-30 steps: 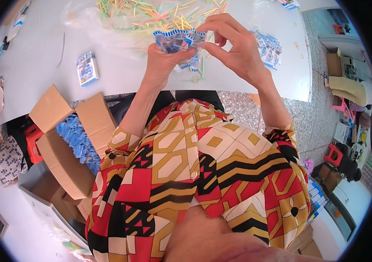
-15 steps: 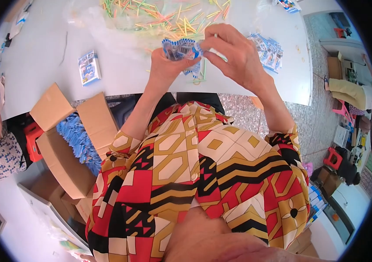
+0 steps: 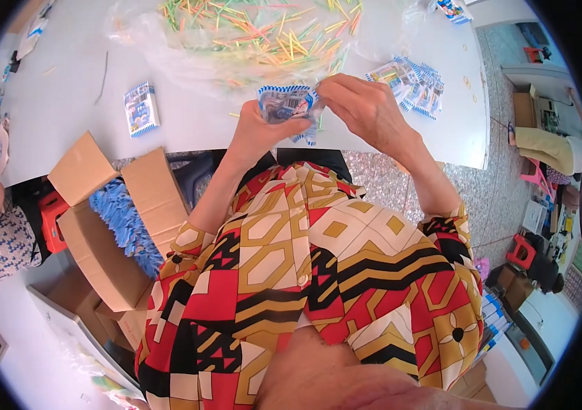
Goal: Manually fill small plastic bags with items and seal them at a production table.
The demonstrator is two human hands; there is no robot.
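Note:
A small blue-and-white plastic packet [image 3: 285,109] is in my left hand [image 3: 258,137], gripped between the thumb and fingers. It has a striped edge at the top, and its front looks partly see-through. My right hand [image 3: 373,116] pinches the packet's upper right corner with thumb and fingertips. Both hands are just above the near edge of the white table [image 3: 195,126]. Beyond them, thin red, yellow and green sticks [image 3: 291,44] lie scattered on clear plastic film [image 3: 147,41]. To the right of my right hand lies a loose pile of similar packets [image 3: 417,85].
A blue-and-white pack [image 3: 142,109] stands on the table at left. Below it, an open cardboard box [image 3: 93,249] contains many blue packets [image 3: 127,219]. Another person [image 3: 11,236] sits at far left by a red stool [image 3: 52,215]. More packs [image 3: 451,10] lie at the far right corner.
Both hands and the packet have come slightly down, nearer to me. My right hand's fingers have drawn closer together at the packet's corner, uncovering more of the pile on the right.

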